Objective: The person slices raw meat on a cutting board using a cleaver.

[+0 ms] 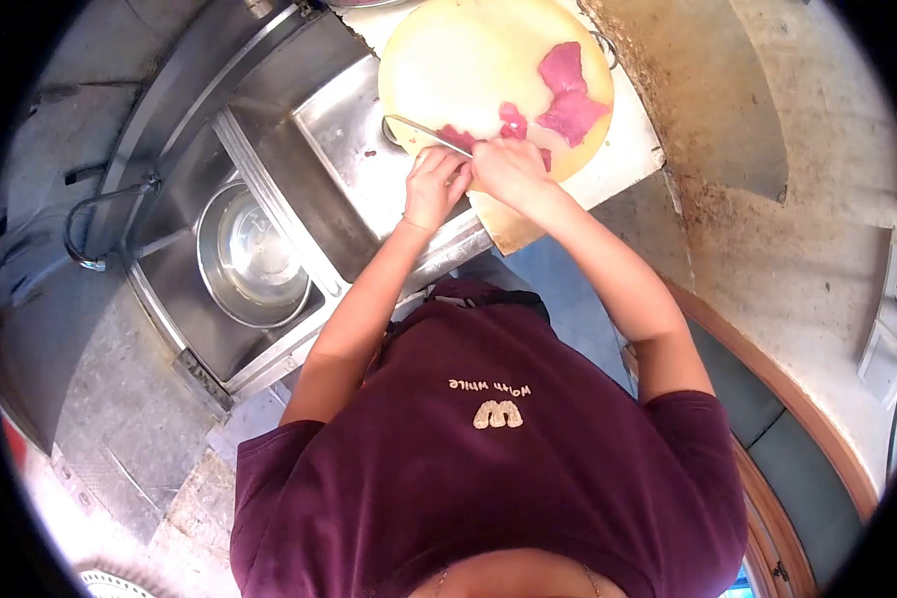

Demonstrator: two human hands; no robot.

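My right hand (509, 169) is closed around the handle of a knife (431, 137), whose blade points left over the near edge of a round yellowish cutting board (439, 60). Close beside it, on the near side of the blade, my left hand (434, 187) has its fingers curled together at the board's edge; what they grip, if anything, is hidden. Small pieces of red meat (512, 121) lie just beyond the hands, partly covered by them and the blade. A larger pink slab of meat (571, 108) rests on the right part of the board.
Left of the board is a metal sink (319, 189) with a divider. A round metal bowl (254, 254) stands in its left basin, near a curved faucet (80, 239). Under the board lies a pale slab (623, 164). A stained metal surface (728, 100) extends to the right.
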